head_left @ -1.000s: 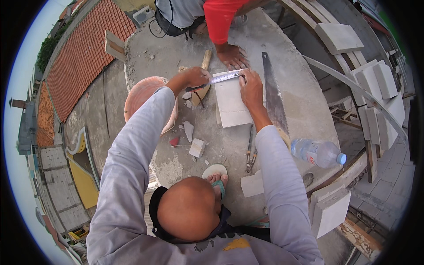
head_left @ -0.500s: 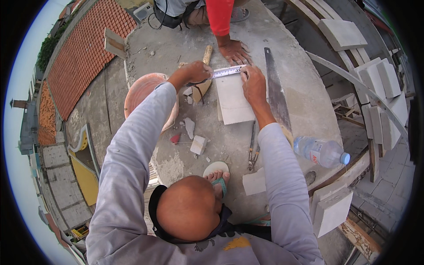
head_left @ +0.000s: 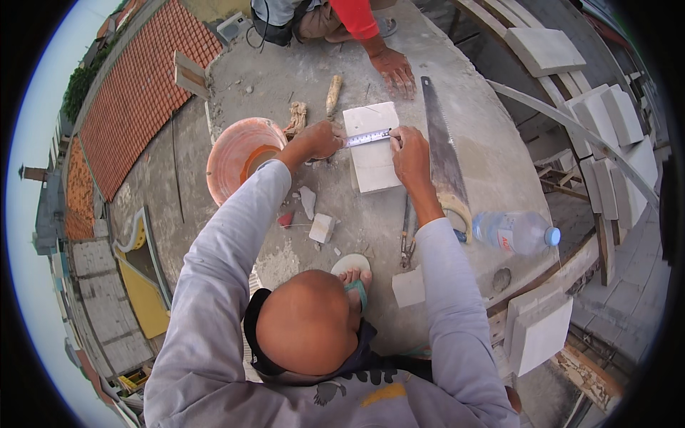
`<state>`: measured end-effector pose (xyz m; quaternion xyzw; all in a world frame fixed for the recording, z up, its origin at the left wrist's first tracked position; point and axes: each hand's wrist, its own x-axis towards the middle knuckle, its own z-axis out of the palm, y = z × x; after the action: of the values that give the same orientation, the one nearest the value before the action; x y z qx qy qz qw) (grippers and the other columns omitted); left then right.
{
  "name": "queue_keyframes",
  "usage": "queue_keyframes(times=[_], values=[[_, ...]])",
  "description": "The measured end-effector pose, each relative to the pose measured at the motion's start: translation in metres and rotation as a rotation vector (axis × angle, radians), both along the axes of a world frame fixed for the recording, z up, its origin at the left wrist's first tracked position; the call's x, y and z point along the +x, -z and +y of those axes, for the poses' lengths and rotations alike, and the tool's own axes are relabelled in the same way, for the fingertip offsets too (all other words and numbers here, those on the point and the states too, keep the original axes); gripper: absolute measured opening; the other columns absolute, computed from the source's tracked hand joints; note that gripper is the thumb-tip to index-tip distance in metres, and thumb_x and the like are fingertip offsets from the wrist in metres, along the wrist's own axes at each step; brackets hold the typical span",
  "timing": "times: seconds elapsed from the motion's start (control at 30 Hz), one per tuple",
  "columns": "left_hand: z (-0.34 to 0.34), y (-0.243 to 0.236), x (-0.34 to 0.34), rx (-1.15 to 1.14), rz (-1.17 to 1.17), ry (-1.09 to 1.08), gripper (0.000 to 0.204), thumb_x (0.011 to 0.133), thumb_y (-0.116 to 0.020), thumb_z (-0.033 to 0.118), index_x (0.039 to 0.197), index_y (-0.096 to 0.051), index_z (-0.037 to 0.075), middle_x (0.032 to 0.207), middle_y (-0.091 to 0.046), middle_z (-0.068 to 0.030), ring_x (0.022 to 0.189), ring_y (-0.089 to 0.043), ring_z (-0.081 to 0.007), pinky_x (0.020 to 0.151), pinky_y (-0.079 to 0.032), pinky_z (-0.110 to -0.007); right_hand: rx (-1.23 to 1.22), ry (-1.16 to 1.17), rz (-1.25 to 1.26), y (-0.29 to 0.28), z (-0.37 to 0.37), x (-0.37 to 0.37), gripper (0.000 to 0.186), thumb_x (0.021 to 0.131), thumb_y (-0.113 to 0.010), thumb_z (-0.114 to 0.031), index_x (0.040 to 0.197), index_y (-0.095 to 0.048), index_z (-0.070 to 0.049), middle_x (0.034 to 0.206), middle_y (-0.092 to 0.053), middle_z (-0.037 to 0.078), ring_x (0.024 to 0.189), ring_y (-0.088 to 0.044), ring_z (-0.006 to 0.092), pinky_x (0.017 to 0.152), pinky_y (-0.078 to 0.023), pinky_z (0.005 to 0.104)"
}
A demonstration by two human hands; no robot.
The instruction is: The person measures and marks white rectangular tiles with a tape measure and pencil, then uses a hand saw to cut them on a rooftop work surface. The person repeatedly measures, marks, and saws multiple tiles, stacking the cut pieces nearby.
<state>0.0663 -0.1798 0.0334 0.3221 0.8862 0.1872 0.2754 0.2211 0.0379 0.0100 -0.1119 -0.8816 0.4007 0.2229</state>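
Note:
A pale rectangular block (head_left: pixel 376 170) lies on the concrete in front of me. Across its face stretches a white measuring tape (head_left: pixel 368 138) with a marked blade. My left hand (head_left: pixel 318 140) is closed on the tape at the block's left edge; its fingers are partly hidden. At the right edge my right hand (head_left: pixel 412 158) pinches the tape's other end. Just beyond my left hand rests a wooden tool handle (head_left: pixel 334 95). Right of the block lies a handsaw (head_left: pixel 445 139). Pincers (head_left: pixel 407 239) sit on the concrete beside my right forearm.
An orange bucket (head_left: pixel 222 167) stands left of my left hand. Another person's hand (head_left: pixel 394 70) is planted beyond the block. A water bottle (head_left: pixel 515 233) lies near the slab's right edge. Stacked pale blocks (head_left: pixel 542 335) and timber are at right; rubble pieces (head_left: pixel 322 228) lie nearer me.
Both my hands have brought the tape nearer, from the block's far edge to across its face. The other person's hand has shifted away from the block. More of the saw's handle shows.

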Motion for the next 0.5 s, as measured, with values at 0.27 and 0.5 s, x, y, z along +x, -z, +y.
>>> queue_keyframes(times=[0.27,0.5], values=[[-0.009,-0.028,0.107,-0.155,-0.056,-0.139,0.028,0.101,-0.067,0.034,0.124,-0.082,0.027,0.117,-0.079,-0.0197,0.112,-0.074,-0.0415,0.099,-0.055,-0.053,-0.014,0.045,0.009,-0.003,-0.020,0.095,0.012,0.092,-0.073,-0.002,0.104,-0.073,0.000,0.100,-0.069,0.018,0.101,-0.067,0.0381,0.089,-0.054,0.0475],[-0.046,0.004,0.219,-0.029,0.004,-0.198,0.050,0.102,-0.067,0.050,0.132,-0.074,0.011,0.115,-0.077,-0.0232,0.109,-0.073,-0.0447,0.097,-0.055,-0.055,-0.183,-0.051,-0.176,0.008,-0.008,0.192,0.021,0.095,-0.074,-0.012,0.114,-0.070,-0.002,0.112,-0.067,0.018,0.106,-0.065,0.0377,0.095,-0.052,0.0496]])
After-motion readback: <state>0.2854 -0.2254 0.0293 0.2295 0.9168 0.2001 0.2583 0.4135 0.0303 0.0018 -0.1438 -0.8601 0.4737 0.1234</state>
